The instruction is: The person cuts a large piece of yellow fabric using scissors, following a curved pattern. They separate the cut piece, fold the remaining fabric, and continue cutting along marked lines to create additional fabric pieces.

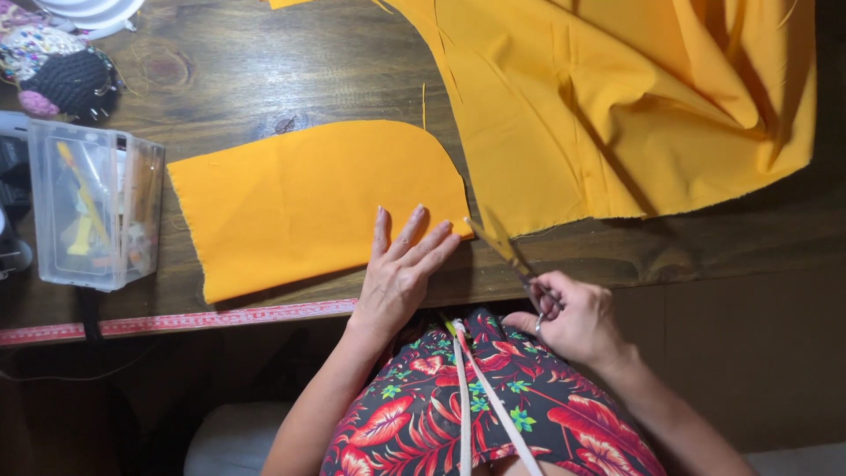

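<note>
A cut piece of orange fabric point(308, 203), folded with one rounded corner, lies flat on the dark wooden table point(264, 70). My left hand point(401, 269) rests flat on its near right corner, fingers spread. My right hand point(573, 317) grips a pair of scissors point(507, 251) by the handles; the blades point up-left toward the fabric's right edge, close to my left fingertips. A larger sheet of the same orange fabric point(617, 106) is spread in folds over the far right of the table.
A clear plastic box point(92, 203) of sewing bits stands at the left. A dark pincushion point(66, 79) sits at the far left corner beside a white object point(88, 13). A red measuring tape point(176, 322) runs along the table's near edge.
</note>
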